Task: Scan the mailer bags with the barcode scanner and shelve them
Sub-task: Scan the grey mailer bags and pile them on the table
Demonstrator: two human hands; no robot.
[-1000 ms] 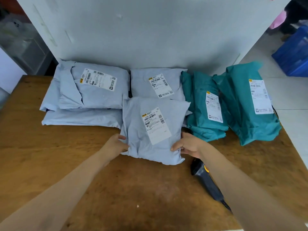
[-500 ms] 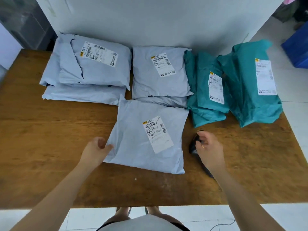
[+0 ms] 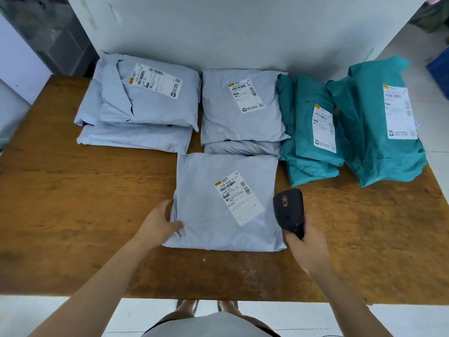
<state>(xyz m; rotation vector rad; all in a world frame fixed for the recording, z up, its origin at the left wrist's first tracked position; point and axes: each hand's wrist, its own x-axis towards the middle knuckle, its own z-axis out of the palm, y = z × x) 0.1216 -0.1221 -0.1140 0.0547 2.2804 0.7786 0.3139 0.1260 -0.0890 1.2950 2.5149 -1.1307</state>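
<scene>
A grey mailer bag (image 3: 206, 215) lies flat near the front of the wooden table (image 3: 73, 215), its white shipping label (image 3: 239, 198) facing up. My left hand (image 3: 160, 224) grips the bag's left edge, thumb on top. My right hand (image 3: 308, 249) holds the black barcode scanner (image 3: 289, 212) lifted just right of the bag, its head pointing away from me. Behind it lie more grey mailer bags (image 3: 243, 105) stacked in the middle and at the back left (image 3: 145, 100).
Two piles of teal mailer bags (image 3: 308, 127) (image 3: 379, 122) lie at the back right, labels up. A white wall panel (image 3: 230, 32) stands behind the table. The table's front edge is close to my body, with white floor tiles (image 3: 413, 319) below.
The grey bag was pulled off the stack toward the front edge. My right hand let go of it, took the scanner off the table and lifted it beside the bag.
</scene>
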